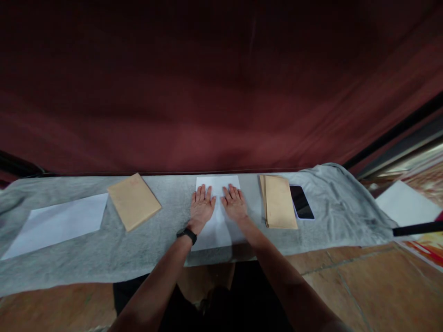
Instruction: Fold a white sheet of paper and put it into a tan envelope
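Observation:
A sheet of white paper (216,233) lies flat on the grey cloth in front of me. My left hand (202,205) rests palm down on its left side, fingers stretched out, with a dark watch on that wrist. On the right side of the same sheet, my right hand (234,203) lies flat with its fingers spread. The two hands are a little apart, and neither grips anything. Off to the left is a brown envelope (134,202). A small stack of brown envelopes (281,203) sits to the right, its lower pieces slightly fanned.
A grey cloth (180,198) covers the long narrow table, bunched at its right end. Another white sheet (62,223) lies far left. A dark-screened phone (302,203) touches the envelope stack. Behind hangs a dark red curtain (214,115); tiled floor (332,281) shows below.

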`<state>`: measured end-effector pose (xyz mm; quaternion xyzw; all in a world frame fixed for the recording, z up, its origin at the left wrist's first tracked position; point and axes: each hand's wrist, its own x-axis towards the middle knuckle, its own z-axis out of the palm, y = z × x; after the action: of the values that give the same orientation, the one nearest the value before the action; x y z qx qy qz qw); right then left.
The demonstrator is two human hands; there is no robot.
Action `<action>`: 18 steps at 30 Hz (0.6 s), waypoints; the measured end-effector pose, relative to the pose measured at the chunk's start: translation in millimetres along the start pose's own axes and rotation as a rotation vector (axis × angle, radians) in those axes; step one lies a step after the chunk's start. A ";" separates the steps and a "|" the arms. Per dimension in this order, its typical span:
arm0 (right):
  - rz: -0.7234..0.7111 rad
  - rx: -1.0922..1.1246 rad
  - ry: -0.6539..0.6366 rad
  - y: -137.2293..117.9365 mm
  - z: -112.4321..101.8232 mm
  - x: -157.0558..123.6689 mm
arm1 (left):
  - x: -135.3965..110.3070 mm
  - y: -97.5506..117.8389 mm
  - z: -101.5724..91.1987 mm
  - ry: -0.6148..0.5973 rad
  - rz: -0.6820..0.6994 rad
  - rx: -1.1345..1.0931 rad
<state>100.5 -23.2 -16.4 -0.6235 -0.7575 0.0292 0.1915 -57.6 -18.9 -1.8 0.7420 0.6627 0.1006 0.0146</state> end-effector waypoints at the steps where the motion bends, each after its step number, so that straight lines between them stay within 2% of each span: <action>1: 0.015 -0.010 0.011 3.1 0.6 1.2 | 0.9 -2.1 0.6 0.011 -0.016 -0.001; 9: 0.099 -0.059 0.016 21.6 -3.4 5.7 | 2.4 -19.0 3.3 0.057 -0.075 -0.040; 18: 0.136 -0.085 0.081 38.2 -9.0 -8.1 | -18.6 -47.2 -0.8 0.145 -0.120 -0.103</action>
<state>140.3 -24.2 -20.9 -0.6818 -0.7055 -0.0151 0.1930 -105.9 -31.6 -10.8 0.6900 0.6992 0.1869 0.0107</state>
